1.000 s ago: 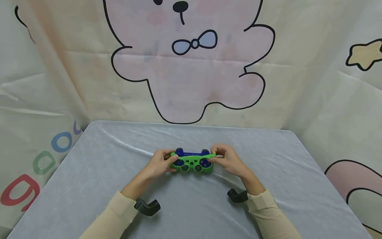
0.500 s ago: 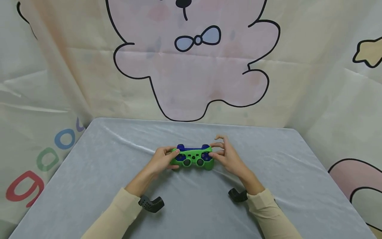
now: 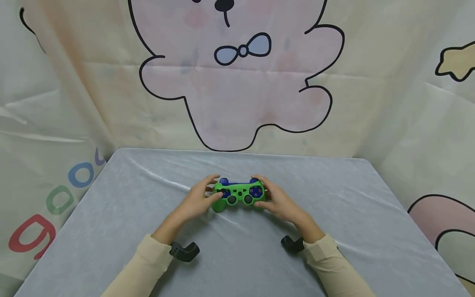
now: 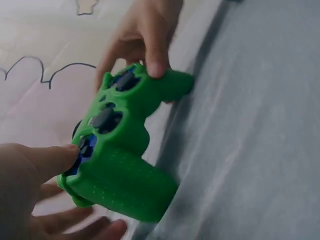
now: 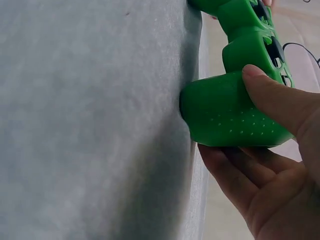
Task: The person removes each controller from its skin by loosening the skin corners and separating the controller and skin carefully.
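A blue game controller [image 3: 256, 192] in a green rubbery sleeve [image 3: 240, 189] is between both hands, over the middle of the cloth. Its blue shoulder parts show along the far edge. My left hand [image 3: 200, 198] holds its left end, thumb at the direction pad and other fingers spread around the side. In the left wrist view the sleeve's edge stands out in a fold near that corner. My right hand [image 3: 278, 200] grips the right handle, thumb on the front and fingers behind. Seen from the right wrist, the dotted handle [image 5: 235, 110] is right at the cloth.
A grey velvety cloth [image 3: 237, 264] covers the table. Behind it hangs a fabric backdrop [image 3: 371, 107] with cartoon drawings. Black wrist devices, one at the left cuff [image 3: 184, 251] and one at the right [image 3: 292, 244], stick out inward.
The sleeve, pulled up at the right corner earlier, now lies around the right buttons. My right hand opened its fingers, then took the right handle. My left fingers shifted towards the far edge.
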Motion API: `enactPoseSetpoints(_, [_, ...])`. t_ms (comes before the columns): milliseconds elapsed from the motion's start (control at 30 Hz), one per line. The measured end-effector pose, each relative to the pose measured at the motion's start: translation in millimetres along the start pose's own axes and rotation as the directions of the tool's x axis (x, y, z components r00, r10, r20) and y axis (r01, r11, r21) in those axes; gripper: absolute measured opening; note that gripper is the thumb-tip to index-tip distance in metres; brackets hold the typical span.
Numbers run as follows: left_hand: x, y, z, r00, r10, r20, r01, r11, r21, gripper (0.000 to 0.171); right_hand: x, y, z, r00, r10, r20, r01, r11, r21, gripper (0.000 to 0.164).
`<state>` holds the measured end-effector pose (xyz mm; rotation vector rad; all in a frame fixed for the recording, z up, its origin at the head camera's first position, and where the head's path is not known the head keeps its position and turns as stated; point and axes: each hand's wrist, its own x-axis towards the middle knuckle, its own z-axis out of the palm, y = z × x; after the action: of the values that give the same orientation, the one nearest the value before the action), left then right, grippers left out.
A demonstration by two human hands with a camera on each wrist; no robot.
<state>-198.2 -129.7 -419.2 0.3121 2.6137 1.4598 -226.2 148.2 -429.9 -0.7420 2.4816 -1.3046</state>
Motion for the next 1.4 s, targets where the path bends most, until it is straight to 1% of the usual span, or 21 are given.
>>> enactPoseSetpoints(33, [-0.6,1.1,0.5,0.999,0.048,-0.020,-0.047,0.997,0.063,0.058,0,0,0,1.000,-0.003,-0.002,0.003,1.000,0.004,0.083])
enactPoseSetpoints(67, [-1.4,2.8,1.5,0.995,0.098,-0.034,-0.093,0.987,0.131,0.057,0,0,-1,1.000,-0.007,-0.003,0.007,1.000,0.010,0.083])
enactPoseSetpoints(100, [-2.0,4.3,3.0,0.989,0.142,-0.039,-0.133,0.974,0.182,0.056,0,1,-1,1.000,-0.012,-0.005,0.012,1.000,0.014,0.084])
enactPoseSetpoints(167, [-2.7,6.7,7.5,0.978,0.207,-0.033,-0.192,0.948,0.255,0.053,0,1,-2,1.000,-0.025,-0.010,0.025,1.000,0.010,0.084])
enactPoseSetpoints(200, [-2.6,7.5,10.3,0.972,0.232,-0.030,-0.214,0.935,0.282,0.052,0,2,-2,1.000,-0.028,-0.012,0.029,1.000,0.010,0.084])
enactPoseSetpoints(267, [-3.3,9.4,15.0,0.968,0.248,-0.034,-0.225,0.921,0.318,0.051,0,2,-1,0.999,-0.027,-0.018,0.027,1.000,0.009,0.084])
enactPoseSetpoints(333, [-3.3,9.1,19.4,0.966,0.252,-0.052,-0.221,0.917,0.332,0.051,0,3,-1,0.999,-0.033,-0.017,0.033,0.999,0.002,0.083])
enactPoseSetpoints(400, [-3.6,8.6,22.6,0.964,0.255,-0.074,-0.218,0.919,0.329,0.049,0,3,0,0.999,-0.032,-0.015,0.032,0.999,0.002,0.083])
enactPoseSetpoints(500, [-3.4,8.0,25.1,0.962,0.257,-0.092,-0.219,0.927,0.304,0.041,1,4,1,0.999,-0.039,-0.011,0.039,0.999,-0.005,0.083])
enactPoseSetpoints(767, [-3.5,8.6,26.4,0.959,0.267,-0.090,-0.236,0.936,0.263,0.023,1,2,2,1.000,-0.028,-0.013,0.028,0.999,-0.016,0.082])
enactPoseSetpoints(933, [-3.3,9.9,28.2,0.960,0.259,-0.106,-0.235,0.952,0.198,0.009,0,2,3,1.000,-0.015,-0.021,0.013,0.998,-0.057,0.084])
enactPoseSetpoints(1033, [-2.1,8.6,29.5,0.954,0.278,-0.111,-0.261,0.954,0.145,0.005,0,2,5,1.000,-0.024,-0.010,0.023,0.995,-0.100,0.085])
enactPoseSetpoints(1133, [-1.6,6.8,29.6,0.954,0.286,-0.092,-0.280,0.957,0.074,0.007,-1,2,6,0.999,-0.041,0.011,0.042,0.994,-0.105,0.085])
enactPoseSetpoints(1200, [-1.9,6.5,29.0,0.959,0.273,-0.070,-0.272,0.962,0.033,0.008,-2,3,7,0.998,-0.052,0.023,0.054,0.993,-0.103,0.084])
enactPoseSetpoints(1267, [-2.6,7.1,28.0,0.966,0.255,-0.051,-0.254,0.967,0.012,0.009,-3,3,7,0.998,-0.061,0.030,0.063,0.995,-0.079,0.083])
enactPoseSetpoints(1300, [-3.0,8.3,27.3,0.968,0.249,-0.042,-0.249,0.969,0.006,0.009,-3,3,6,0.998,-0.062,0.033,0.064,0.996,-0.069,0.083])
enactPoseSetpoints(1333, [-3.0,8.8,27.1,0.966,0.257,-0.040,-0.257,0.966,0.018,0.009,-3,3,6,0.997,-0.064,0.035,0.066,0.996,-0.063,0.082])
enactPoseSetpoints(1400, [-3.4,10.2,26.4,0.960,0.275,-0.044,-0.271,0.960,0.069,0.005,-2,3,5,0.998,-0.057,0.036,0.059,0.997,-0.043,0.082])
